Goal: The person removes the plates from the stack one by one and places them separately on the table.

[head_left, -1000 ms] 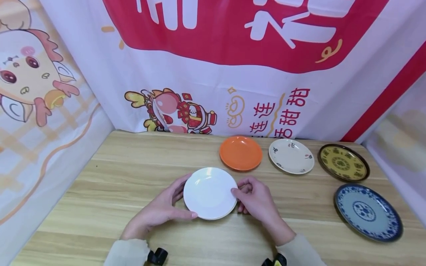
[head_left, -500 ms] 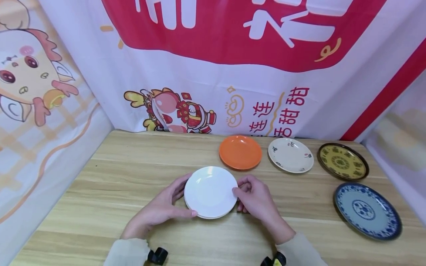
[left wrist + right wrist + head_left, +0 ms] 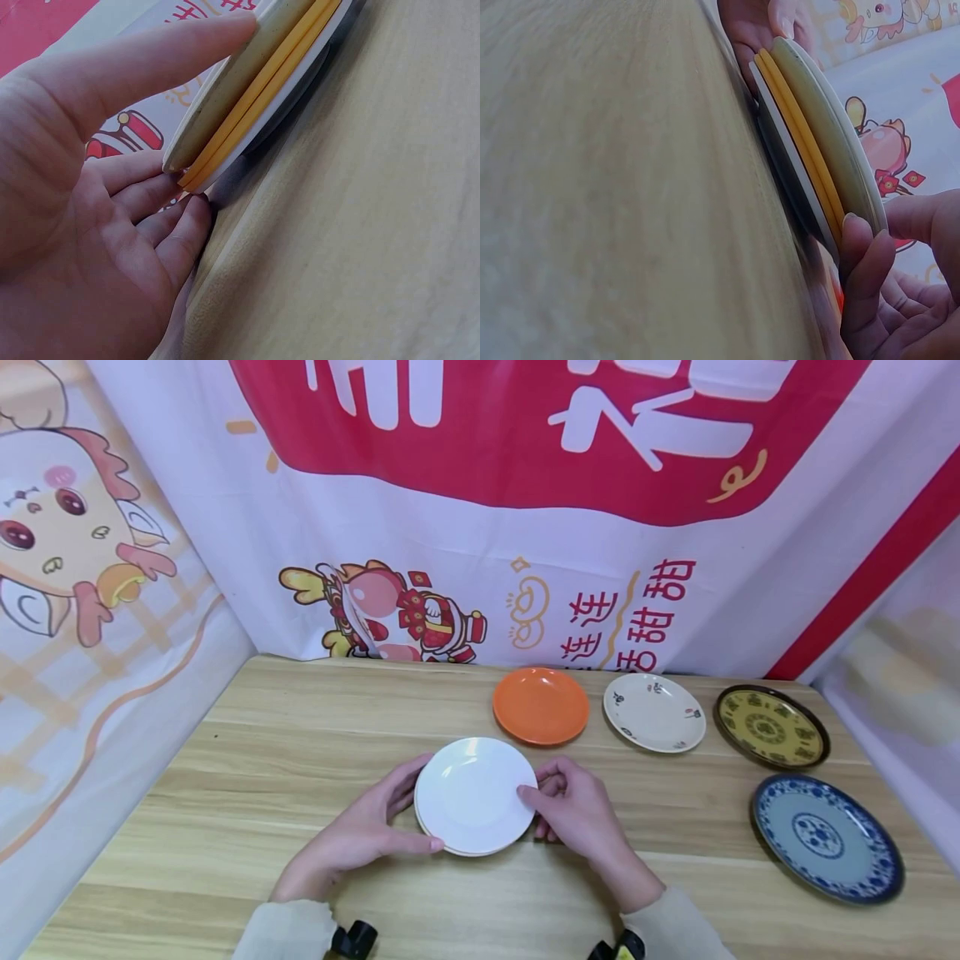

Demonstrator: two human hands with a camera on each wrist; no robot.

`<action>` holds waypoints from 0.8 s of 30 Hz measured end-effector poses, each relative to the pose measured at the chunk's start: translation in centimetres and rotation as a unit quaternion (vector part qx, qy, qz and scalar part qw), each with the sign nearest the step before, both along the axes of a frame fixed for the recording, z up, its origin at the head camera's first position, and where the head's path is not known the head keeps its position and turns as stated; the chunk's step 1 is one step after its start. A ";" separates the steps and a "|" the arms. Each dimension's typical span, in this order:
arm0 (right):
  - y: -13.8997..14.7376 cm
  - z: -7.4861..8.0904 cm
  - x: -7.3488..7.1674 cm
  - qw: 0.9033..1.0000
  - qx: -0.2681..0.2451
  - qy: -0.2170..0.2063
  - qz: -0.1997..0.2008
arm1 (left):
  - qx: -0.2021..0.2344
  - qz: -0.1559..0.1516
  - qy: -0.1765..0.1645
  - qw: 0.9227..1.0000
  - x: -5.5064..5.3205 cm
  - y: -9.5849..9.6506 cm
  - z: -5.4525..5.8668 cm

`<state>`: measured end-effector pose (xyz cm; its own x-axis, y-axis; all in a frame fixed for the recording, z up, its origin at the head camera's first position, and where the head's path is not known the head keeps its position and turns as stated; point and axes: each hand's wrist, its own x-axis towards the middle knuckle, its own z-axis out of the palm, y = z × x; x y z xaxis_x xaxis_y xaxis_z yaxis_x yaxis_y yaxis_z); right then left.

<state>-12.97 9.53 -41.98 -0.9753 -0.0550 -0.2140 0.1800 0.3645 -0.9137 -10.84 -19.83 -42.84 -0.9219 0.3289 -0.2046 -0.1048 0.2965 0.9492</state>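
A white plate [image 3: 476,793] tops a stack in front of me in the head view. The left wrist view shows the stack edge-on: yellow plates [image 3: 259,94] lie beneath the white one, with another white rim and a dark base lower down. My left hand [image 3: 367,827] holds the stack's left side, its thumb at the near rim and its fingers round the far-left edge. On the right, my right hand [image 3: 573,810] pinches the top plate's rim, thumb on the upper face. Its fingertips [image 3: 855,229] sit at the plate edges in the right wrist view.
Behind the stack lies an orange plate [image 3: 542,706], then a white plate with small motifs [image 3: 654,713]. Farther right are a yellow-green plate with a dark rim [image 3: 772,727] and a blue-patterned plate [image 3: 828,839]. Printed cloth [image 3: 465,543] stands along the table's back edge.
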 end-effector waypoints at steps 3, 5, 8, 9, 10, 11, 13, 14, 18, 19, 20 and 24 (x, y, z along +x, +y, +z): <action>0.1 0.0 -0.1 1.000 0.007 -0.005 -0.001 | 0.001 -0.001 0.001 1.000 0.0 0.0 0.0; 0.1 0.1 -0.1 1.000 0.012 -0.010 -0.001 | 0.003 -0.001 -0.001 1.000 0.0 0.0 0.0; 0.2 0.1 -0.2 1.000 0.015 -0.012 0.000 | 0.003 0.002 -0.004 1.000 0.0 0.0 0.0; 0.2 0.0 -0.2 1.000 0.015 -0.012 0.000 | 0.004 0.003 -0.005 1.000 0.0 0.0 0.0; 0.2 0.0 -0.2 1.000 0.014 -0.012 0.000 | 0.006 0.002 -0.006 1.000 0.1 0.0 0.0; 0.2 0.0 -0.2 1.000 0.012 -0.010 0.001 | 0.006 0.003 -0.005 1.000 0.1 0.0 0.0; 0.3 0.0 -0.2 1.000 0.010 -0.008 0.001 | 0.009 0.002 -0.003 1.000 0.1 0.0 0.0; 0.3 0.0 -0.2 1.000 0.010 -0.007 0.001 | 0.011 -0.001 -0.001 1.000 0.1 0.0 0.0; 0.4 0.0 -0.3 1.000 0.008 -0.006 0.000 | 0.010 -0.003 0.004 1.000 0.1 -0.1 0.0; 0.4 0.0 -0.3 1.000 0.008 -0.007 0.000 | 0.009 -0.003 0.003 1.000 0.1 -0.1 0.0; 0.5 0.0 -0.3 1.000 0.008 -0.008 0.000 | 0.007 -0.003 0.003 1.000 0.1 0.0 0.0; 0.6 0.0 -0.4 1.000 0.008 -0.005 0.001 | 0.003 0.003 -0.004 1.000 0.1 0.1 0.1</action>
